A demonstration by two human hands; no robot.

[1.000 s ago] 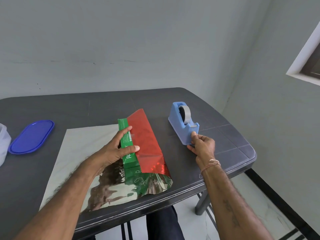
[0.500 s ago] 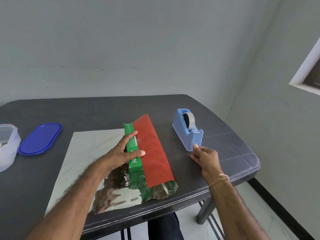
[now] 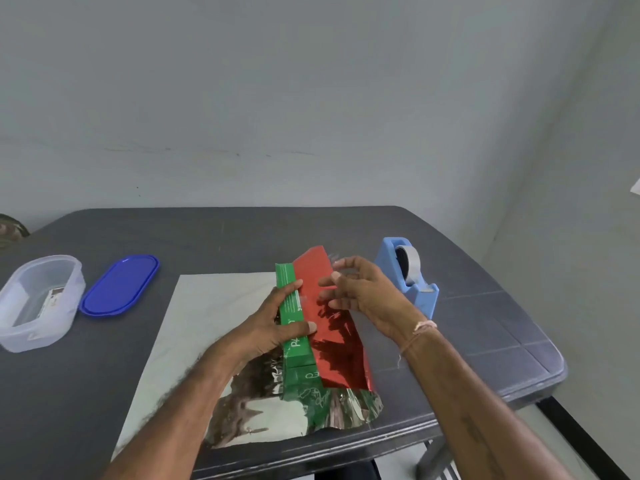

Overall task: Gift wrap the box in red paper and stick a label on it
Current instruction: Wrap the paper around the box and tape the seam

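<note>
A long green box [image 3: 292,303] lies on a sheet of wrapping paper, silver side up [image 3: 207,313], on the dark table [image 3: 485,323]. The sheet's right part is folded over the box and shows its red side [image 3: 332,351]. My left hand [image 3: 266,323] grips the box from the left, with the thumb pressing the red flap's edge onto the top. My right hand [image 3: 363,292] hovers just above the red flap. It pinches a small clear piece of tape [image 3: 333,264] at its fingertips. The tape is faint and hard to see.
A blue tape dispenser [image 3: 415,292] stands to the right of the box. A clear plastic container [image 3: 38,303] and its blue lid [image 3: 119,285] lie at the left. The table's front edge and right corner are close to the paper.
My right hand left the tape dispenser and moved left over the red flap. My left hand kept its hold on the box. The camera view shifted left.
</note>
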